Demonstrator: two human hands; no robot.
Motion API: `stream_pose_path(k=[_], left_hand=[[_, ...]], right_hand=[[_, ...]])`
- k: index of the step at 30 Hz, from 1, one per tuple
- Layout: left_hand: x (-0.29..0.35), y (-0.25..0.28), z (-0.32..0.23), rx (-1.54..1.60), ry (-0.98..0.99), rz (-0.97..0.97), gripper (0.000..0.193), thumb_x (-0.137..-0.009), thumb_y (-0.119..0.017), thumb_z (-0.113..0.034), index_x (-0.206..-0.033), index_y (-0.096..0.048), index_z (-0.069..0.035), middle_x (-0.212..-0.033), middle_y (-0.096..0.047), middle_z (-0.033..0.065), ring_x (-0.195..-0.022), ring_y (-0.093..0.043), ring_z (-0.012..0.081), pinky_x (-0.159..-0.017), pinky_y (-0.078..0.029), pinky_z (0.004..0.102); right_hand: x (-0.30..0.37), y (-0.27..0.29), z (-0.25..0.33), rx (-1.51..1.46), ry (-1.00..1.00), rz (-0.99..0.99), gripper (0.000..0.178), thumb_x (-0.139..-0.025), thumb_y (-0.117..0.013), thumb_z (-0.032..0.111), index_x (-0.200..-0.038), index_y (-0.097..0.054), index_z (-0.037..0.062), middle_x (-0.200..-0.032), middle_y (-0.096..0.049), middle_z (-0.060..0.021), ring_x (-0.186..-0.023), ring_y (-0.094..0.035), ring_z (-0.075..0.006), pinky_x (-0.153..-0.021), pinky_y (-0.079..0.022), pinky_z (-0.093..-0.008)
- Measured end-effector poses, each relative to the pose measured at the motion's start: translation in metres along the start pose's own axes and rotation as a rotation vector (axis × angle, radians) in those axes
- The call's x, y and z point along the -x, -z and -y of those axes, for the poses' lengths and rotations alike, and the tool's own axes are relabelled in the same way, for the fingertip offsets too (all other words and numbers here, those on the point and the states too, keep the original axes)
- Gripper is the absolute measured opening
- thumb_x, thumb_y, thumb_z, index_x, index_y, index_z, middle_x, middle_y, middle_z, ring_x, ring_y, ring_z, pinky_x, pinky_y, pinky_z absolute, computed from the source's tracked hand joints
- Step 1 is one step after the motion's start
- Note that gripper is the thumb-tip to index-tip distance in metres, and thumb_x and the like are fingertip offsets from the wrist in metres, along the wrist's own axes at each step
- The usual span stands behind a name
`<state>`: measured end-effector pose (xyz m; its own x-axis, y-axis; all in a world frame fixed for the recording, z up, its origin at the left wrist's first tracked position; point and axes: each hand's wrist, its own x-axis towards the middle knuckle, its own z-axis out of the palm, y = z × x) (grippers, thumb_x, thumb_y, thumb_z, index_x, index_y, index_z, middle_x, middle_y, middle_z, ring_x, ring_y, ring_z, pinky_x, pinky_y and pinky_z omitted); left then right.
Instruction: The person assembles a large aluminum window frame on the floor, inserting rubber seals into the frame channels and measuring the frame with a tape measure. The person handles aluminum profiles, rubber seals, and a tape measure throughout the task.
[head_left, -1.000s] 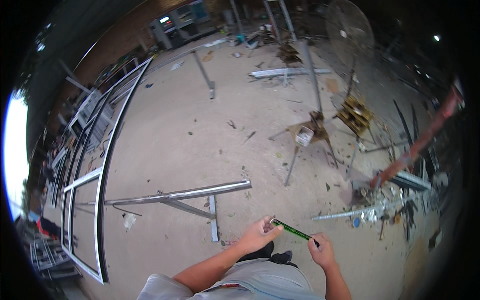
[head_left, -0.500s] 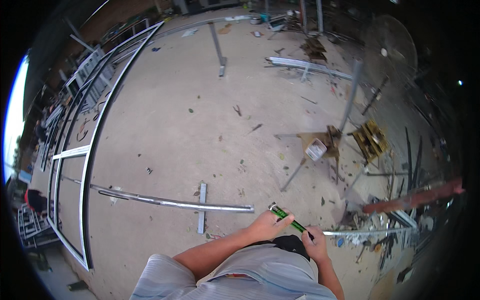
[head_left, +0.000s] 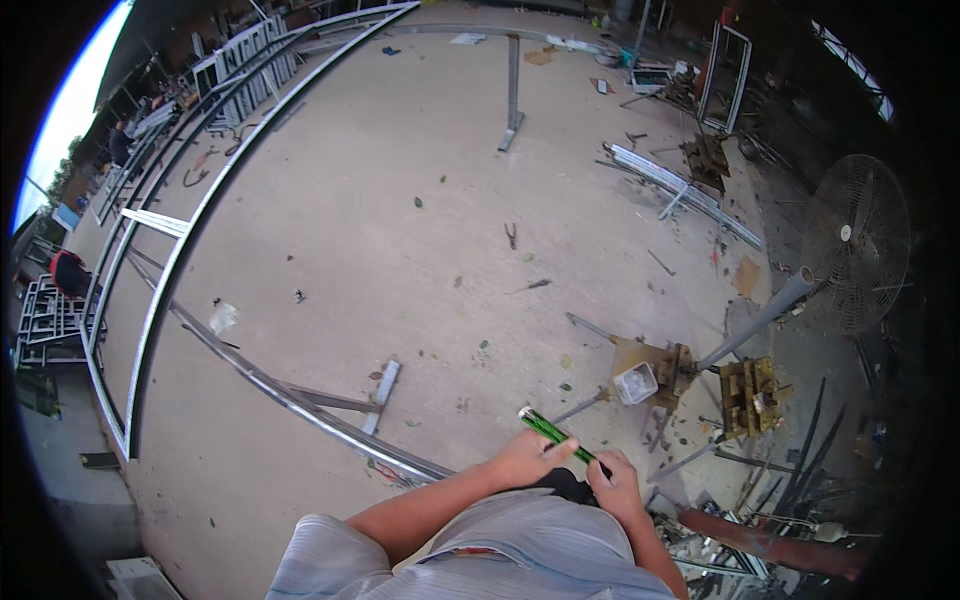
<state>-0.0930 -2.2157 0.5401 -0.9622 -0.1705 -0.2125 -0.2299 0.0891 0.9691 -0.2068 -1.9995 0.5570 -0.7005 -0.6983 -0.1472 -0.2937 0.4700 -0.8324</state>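
Note:
In front of my waist, both hands are closed on a slim green-and-black tube (head_left: 542, 426). My left hand (head_left: 525, 461) wraps round its middle, with the thumb lying along it. Its pale round end sticks out beyond that hand, up and to the left. My right hand (head_left: 616, 488) grips the lower, dark end, close beside the left one. The fingers cover much of the tube, so I cannot tell its exact kind.
A long metal frame (head_left: 185, 240) stands at the left, with a metal bar (head_left: 290, 402) running toward me. On the right are a stand with a white container (head_left: 636, 383), a large fan (head_left: 847, 234) and a reddish beam (head_left: 760, 545). Pliers (head_left: 511, 236) lie on the floor.
The surroundings have shifted and tilted in view as my head turned. Both hands still hold the tube; they have moved slightly left in the picture.

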Motion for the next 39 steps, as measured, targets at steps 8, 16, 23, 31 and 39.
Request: stream_pose_path(k=[8, 16, 23, 31, 39], left_hand=[[-0.075, 0.008, -0.015, 0.083, 0.024, -0.189, 0.033, -0.115, -0.061, -0.03, -0.103, -0.07, -0.001, -0.078, -0.054, -0.003, -0.075, -0.046, 0.0092, -0.067, -0.043, 0.0321], [-0.158, 0.076, -0.031, 0.091, 0.077, -0.169, 0.029, -0.114, -0.063, -0.027, -0.105, -0.072, 0.0, -0.08, -0.062, 0.0025, -0.075, -0.051, 0.0114, -0.068, -0.047, 0.0333], [-0.272, 0.174, -0.028, -0.204, 0.058, -0.124, 0.038, -0.111, -0.066, -0.033, -0.098, -0.076, 0.001, -0.072, -0.065, 0.0216, -0.06, -0.06, 0.0302, -0.06, -0.048, 0.0441], [-0.368, 0.309, -0.065, -0.28, 0.142, -0.116, 0.036, -0.112, -0.064, -0.033, -0.099, -0.074, -0.001, -0.073, -0.064, 0.0179, -0.062, -0.057, 0.0261, -0.062, -0.049, 0.0431], [-0.476, 0.361, -0.074, -0.222, -0.046, -0.283, 0.039, -0.112, -0.063, -0.036, -0.094, -0.073, -0.002, -0.07, -0.063, 0.0163, -0.061, -0.058, 0.0294, -0.06, -0.047, 0.0424]], right_hand=[[-0.121, 0.042, 0.016, 0.021, 0.133, 0.146, 0.017, -0.097, -0.073, 0.01, -0.11, -0.077, 0.0002, -0.1, -0.072, -0.0178, -0.092, -0.072, -0.034, -0.083, -0.056, -0.04], [-0.228, 0.036, 0.025, -0.042, 0.117, 0.199, 0.021, -0.097, -0.071, 0.011, -0.114, -0.075, -0.0011, -0.101, -0.071, -0.0165, -0.093, -0.07, -0.0307, -0.085, -0.055, -0.0387], [-0.354, 0.018, 0.023, -0.091, 0.022, 0.111, 0.021, -0.097, -0.073, 0.011, -0.113, -0.077, -0.0008, -0.101, -0.073, -0.0188, -0.093, -0.073, -0.0347, -0.083, -0.057, -0.0414], [-0.52, 0.006, 0.098, -0.149, 0.048, 0.132, 0.018, -0.097, -0.071, 0.009, -0.111, -0.077, -0.0009, -0.098, -0.073, -0.018, -0.09, -0.071, -0.0299, -0.083, -0.056, -0.0381], [-0.638, 0.034, 0.097, -0.128, 0.096, 0.073, 0.017, -0.095, -0.071, 0.007, -0.109, -0.076, -0.0013, -0.099, -0.072, -0.019, -0.091, -0.072, -0.0323, -0.084, -0.055, -0.0392]])
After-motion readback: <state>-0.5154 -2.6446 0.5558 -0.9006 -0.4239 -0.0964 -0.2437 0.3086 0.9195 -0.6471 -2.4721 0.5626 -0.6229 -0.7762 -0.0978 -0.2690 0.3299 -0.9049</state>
